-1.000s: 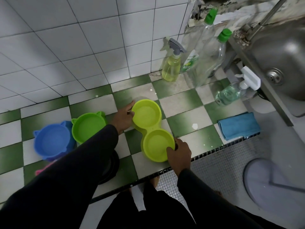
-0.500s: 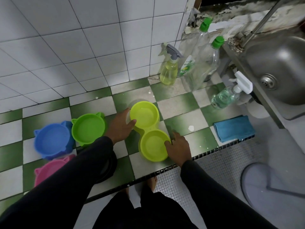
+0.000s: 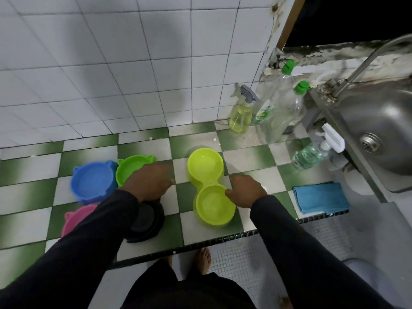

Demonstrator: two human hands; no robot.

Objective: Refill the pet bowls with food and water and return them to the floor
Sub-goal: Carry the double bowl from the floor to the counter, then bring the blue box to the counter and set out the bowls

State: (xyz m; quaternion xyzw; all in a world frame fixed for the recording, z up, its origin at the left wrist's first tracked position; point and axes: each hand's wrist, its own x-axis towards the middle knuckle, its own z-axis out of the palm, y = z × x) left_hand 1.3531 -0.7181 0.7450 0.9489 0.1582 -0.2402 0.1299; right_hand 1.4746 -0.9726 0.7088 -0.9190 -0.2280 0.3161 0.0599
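A yellow-green double bowl (image 3: pixel 209 186) stands on the green-and-white checked tile ledge (image 3: pixel 200 230). My right hand (image 3: pixel 245 192) is at the rim of its near cup, with the thumb on the rim and the fingers curled beside the outer wall. My left hand (image 3: pixel 149 181) hovers left of the double bowl, apart from it, loosely curled and holding nothing. It partly covers a green eared bowl (image 3: pixel 131 168). A blue bowl (image 3: pixel 93 184), a pink bowl (image 3: pixel 75 219) and a black bowl (image 3: pixel 149 221) sit further left, partly hidden by my left sleeve.
A yellow spray bottle (image 3: pixel 240 117), two clear bottles with green caps (image 3: pixel 281 103) and a pump bottle (image 3: pixel 312 156) stand at the back right. A folded blue cloth (image 3: pixel 321 197) lies beside the steel sink (image 3: pixel 379 134). The ledge's front edge drops to a grey mosaic floor.
My left hand has let go of the double bowl's far cup and drawn back to the left. My right hand stays at the near cup. The view has tilted upward.
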